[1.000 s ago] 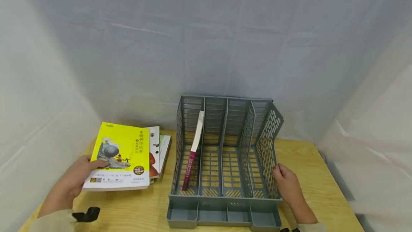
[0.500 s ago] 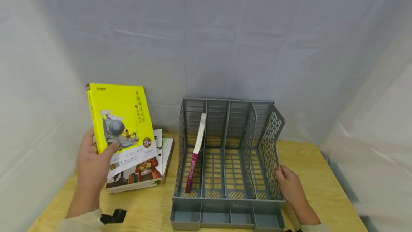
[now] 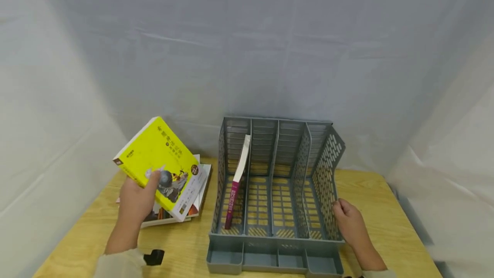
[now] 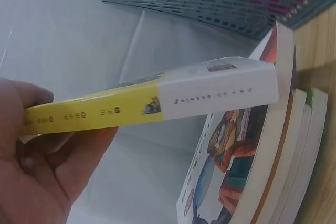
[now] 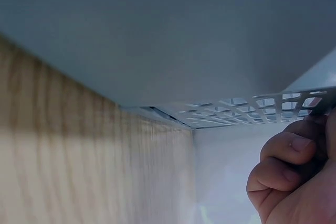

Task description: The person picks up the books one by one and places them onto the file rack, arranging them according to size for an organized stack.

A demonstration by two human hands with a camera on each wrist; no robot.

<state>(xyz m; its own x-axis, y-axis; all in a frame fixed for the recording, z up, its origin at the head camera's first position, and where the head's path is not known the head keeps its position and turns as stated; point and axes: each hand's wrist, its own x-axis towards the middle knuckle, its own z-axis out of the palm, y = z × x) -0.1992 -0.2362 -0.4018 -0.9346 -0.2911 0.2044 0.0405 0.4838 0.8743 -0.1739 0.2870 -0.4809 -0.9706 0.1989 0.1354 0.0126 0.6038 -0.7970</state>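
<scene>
My left hand [image 3: 137,198] grips a yellow book [image 3: 164,162] by its spine side, thumb on the cover. The book is tilted and held above a stack of books [image 4: 247,156]; in the left wrist view its yellow-and-white spine faces the camera. A grey desk file organizer [image 3: 275,239] with several upright slots stands right of the stack. One book with a magenta spine [image 3: 231,205] leans in its leftmost slot. At the organizer's right side wall, my right hand [image 3: 350,222] holds the front edge with curled fingers, seen close in the right wrist view [image 5: 294,171].
The wooden table [image 3: 382,213] carries everything. Small open compartments [image 3: 262,254] run along the organizer's front. Pale sheeting [image 3: 270,46] hangs behind and at both sides.
The left hand has lifted the yellow book off the stack, moved it rightward and turned it clockwise. The right hand keeps its hold on the organizer.
</scene>
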